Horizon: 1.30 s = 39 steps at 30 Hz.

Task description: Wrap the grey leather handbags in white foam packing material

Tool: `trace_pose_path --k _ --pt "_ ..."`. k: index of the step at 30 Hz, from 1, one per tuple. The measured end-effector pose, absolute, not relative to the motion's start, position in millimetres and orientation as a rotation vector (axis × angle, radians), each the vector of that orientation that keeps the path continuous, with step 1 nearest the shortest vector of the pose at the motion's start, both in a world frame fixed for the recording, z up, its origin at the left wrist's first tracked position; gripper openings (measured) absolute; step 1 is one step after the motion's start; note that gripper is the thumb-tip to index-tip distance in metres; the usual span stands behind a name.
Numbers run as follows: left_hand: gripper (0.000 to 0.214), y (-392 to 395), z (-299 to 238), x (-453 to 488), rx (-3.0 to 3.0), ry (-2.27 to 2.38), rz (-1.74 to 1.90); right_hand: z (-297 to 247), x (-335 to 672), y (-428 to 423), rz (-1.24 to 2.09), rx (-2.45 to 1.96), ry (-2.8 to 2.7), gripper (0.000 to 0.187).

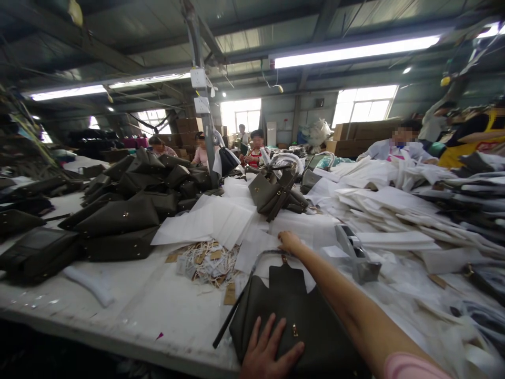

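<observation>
A dark olive handbag (315, 321) lies in front of me at the table's front edge, its flap raised and a gold clasp on its front. My left hand (270, 350) rests on it with fingers spread. Past the bag's top, my right hand (290, 241) is closed, fingers curled down at the edge of a white packing sheet (252, 252); its fingertips are partly hidden. Under my right forearm is the bag's handle (272, 252), and a dark strap (232, 318) hangs down its left side.
Olive handbags (122, 216) are heaped at the left. A pile of string tags (209, 260) lies mid-table beside white sheets (213, 216). To the right stand a grey tape dispenser (355, 252) and stacked white wrapping (394, 210). Another bag (272, 192) stands ahead; several people work beyond.
</observation>
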<state>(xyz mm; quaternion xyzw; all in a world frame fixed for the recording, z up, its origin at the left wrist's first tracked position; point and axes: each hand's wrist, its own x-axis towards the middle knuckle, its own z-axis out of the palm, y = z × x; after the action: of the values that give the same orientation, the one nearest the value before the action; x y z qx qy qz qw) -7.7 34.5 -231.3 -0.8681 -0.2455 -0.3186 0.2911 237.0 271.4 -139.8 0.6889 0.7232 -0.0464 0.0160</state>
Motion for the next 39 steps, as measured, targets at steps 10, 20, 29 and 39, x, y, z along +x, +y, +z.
trace_pose_path --k 10,20,29,39 --pt "0.051 41.6 -258.7 15.8 -2.173 -0.706 -1.277 -142.3 234.2 280.0 -0.146 2.116 2.347 0.037" --pt "0.053 41.2 -256.0 16.3 -2.192 -0.737 -1.237 -116.6 231.1 278.7 -0.142 2.148 2.403 0.022" --pt "0.078 18.7 -217.9 -13.5 -2.742 -0.831 -0.696 -31.7 253.6 182.1 0.372 2.186 2.662 0.022" --pt "0.057 8.6 -202.7 -9.6 -3.020 -1.040 -0.682 -77.7 208.5 -18.1 -0.213 1.532 2.963 0.015"
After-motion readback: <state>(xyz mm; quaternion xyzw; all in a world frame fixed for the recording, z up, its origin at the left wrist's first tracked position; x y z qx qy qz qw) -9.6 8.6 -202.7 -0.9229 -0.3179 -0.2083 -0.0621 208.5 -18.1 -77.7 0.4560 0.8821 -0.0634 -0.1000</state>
